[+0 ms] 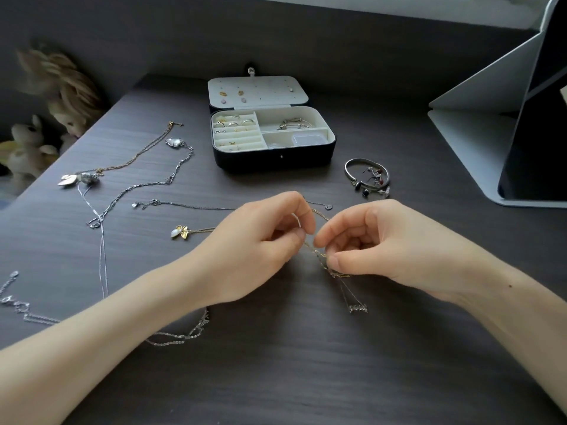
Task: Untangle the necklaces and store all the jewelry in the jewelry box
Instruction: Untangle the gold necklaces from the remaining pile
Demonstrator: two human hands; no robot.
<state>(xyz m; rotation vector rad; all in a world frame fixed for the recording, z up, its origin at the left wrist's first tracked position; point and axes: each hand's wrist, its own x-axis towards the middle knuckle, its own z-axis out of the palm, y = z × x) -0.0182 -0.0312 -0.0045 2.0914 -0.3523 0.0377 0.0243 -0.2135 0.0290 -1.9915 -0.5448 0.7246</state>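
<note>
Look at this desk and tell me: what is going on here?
A person is untangling necklaces. The left hand and right hand each pinch a knotted gold chain just above the dark table. Several other necklaces lie spread out to the left. The jewelry box stands open behind, already holding rings and earrings. A bangle with small pieces waits to the right of it.

The table [276, 378] looks like dark wood-grain laminate, matt, with fine streaks running across it. The jewelry box [273, 159] has a dark smooth shell (leather-like, faintly sheened) and a pale, soft matt lining, with a small clear plastic case [308, 139] in one compartment. The tangled chains [325, 259] look like thin gold-toned metal, while the bangle [366, 176] is polished silver-toned metal.
</note>
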